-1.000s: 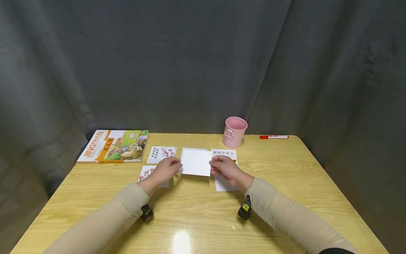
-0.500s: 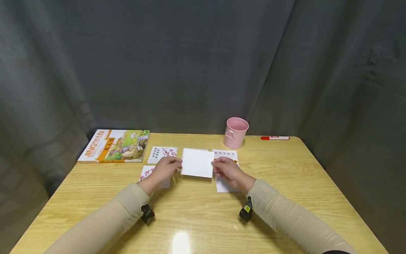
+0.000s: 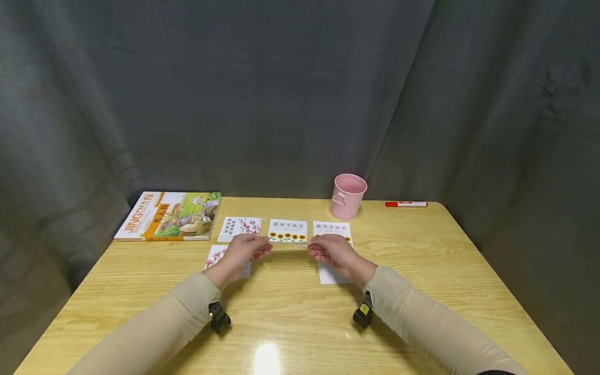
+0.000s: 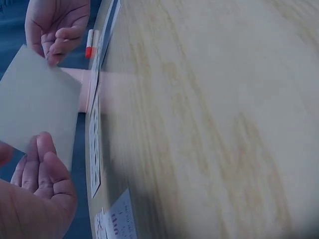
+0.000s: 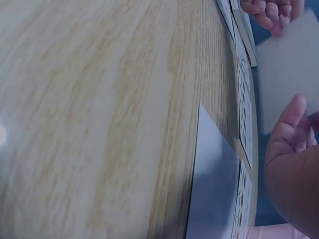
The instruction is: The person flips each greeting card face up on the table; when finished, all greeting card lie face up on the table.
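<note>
Both hands pinch one white card [image 4: 40, 102] by its opposite ends, above the table. In the head view that card appears nearly edge-on, as a thin strip between the fingers. My left hand [image 3: 240, 255] holds its left end and my right hand [image 3: 337, 254] its right end. Just behind it lies a sunflower card [image 3: 288, 229] with printed characters. Another sunflower card [image 3: 331, 227] lies to the right, partly covered by the right hand, with a blank white card [image 3: 334, 277] below. On the left are a plum-blossom card [image 3: 240, 226] and a pink-flower card [image 3: 215, 254], half hidden by the left hand.
A colourful book [image 3: 169, 216] lies at the back left of the wooden table [image 3: 290, 317]. Toward the back right stands a pink bucket [image 3: 347, 200], with a red-and-white marker [image 3: 406, 204] farther right. Grey curtain [image 3: 281, 94] hangs behind the table.
The held card has tilted from showing its blank white face to nearly edge-on, uncovering the middle sunflower card. Both hands keep their grip and have turned slightly.
</note>
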Motion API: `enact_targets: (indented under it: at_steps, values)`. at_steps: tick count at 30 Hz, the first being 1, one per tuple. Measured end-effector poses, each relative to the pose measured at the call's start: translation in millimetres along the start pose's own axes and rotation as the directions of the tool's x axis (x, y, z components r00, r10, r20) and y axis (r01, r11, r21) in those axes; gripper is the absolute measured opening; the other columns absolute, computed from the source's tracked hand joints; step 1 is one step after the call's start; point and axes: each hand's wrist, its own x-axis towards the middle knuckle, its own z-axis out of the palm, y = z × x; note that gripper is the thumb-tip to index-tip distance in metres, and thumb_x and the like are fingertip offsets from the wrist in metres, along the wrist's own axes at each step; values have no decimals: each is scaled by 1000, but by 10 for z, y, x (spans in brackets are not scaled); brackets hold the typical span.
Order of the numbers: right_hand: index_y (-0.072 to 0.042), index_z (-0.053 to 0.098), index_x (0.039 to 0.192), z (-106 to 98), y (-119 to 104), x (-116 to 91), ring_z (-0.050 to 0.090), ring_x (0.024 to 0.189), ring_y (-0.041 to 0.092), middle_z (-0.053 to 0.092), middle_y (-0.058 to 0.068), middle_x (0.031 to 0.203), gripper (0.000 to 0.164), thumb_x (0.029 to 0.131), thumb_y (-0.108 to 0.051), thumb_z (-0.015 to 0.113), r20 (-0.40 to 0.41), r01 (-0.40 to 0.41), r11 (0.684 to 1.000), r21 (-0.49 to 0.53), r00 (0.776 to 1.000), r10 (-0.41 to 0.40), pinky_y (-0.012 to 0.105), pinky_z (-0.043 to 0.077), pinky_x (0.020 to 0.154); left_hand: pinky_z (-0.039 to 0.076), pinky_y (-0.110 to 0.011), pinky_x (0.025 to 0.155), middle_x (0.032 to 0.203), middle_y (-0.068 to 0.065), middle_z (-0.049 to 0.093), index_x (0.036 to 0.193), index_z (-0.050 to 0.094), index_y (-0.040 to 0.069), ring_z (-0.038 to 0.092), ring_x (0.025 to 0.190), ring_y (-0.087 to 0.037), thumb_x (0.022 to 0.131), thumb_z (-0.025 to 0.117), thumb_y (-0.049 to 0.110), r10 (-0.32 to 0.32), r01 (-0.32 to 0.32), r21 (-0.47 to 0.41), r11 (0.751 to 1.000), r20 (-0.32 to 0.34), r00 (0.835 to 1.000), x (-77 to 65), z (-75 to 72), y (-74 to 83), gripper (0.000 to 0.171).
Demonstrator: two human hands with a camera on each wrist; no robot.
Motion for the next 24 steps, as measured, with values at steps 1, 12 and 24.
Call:
enact_targets:
  at_steps: [1,12,24]
  values:
    - [17,57,121,7,3,0,63,66,7,66,4,84,27,106,-4,51,-12,3,1000,-18,1000,-3,17,54,60,53,-31,75,89,-10,73,113,66,-15,68,80,-17,104,58,6,6,-6,19,1000,-3,1000,-3,2,-12,25]
    - [13,60,116,18,34,47,53,70,11,59,4,88,19,101,3,56,-87,51,982,-182,994,-67,22,48,62,53,-32,72,85,-9,71,134,41,-7,63,72,-17,92,64,-5,-11,11,24,1000,14,1000,-5,56,-103,48]
    - [3,72,110,150,-11,11,58,86,14,67,5,96,17,100,-5,61,195,246,784,-570,967,-162,29,49,79,49,-32,70,78,-4,63,137,56,1,58,70,-16,99,65,15,-77,33,236,971,177,981,2,117,-50,42]
